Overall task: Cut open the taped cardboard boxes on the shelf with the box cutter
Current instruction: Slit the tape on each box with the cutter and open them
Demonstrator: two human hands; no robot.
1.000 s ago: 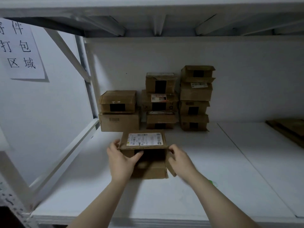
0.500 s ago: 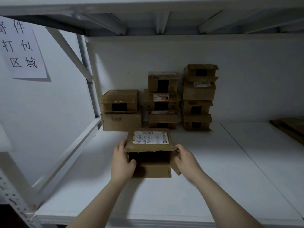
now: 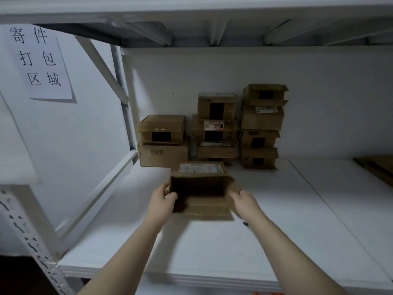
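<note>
A small cardboard box point(image 3: 202, 206) lies on the white shelf point(image 3: 276, 220) with its near end opened toward me, dark inside. A white shipping label point(image 3: 200, 167) is on its top face. My left hand point(image 3: 161, 199) grips the box's left edge, thumb curled into the opening. My right hand point(image 3: 242, 202) holds the right side flap. A small dark object point(image 3: 245, 224) lies on the shelf just right of my right wrist; it is too small to identify. No box cutter is clearly in view.
Stacks of taped cardboard boxes point(image 3: 214, 128) stand against the back wall. Flattened cardboard point(image 3: 376, 169) lies at the far right. A diagonal shelf brace point(image 3: 102, 192) and a perforated upright point(image 3: 27, 228) run along the left. A paper sign point(image 3: 38, 60) hangs on the left wall.
The box's top flap has swung up and back, so the opening is wider. Both hands have slid a little farther in along the box sides.
</note>
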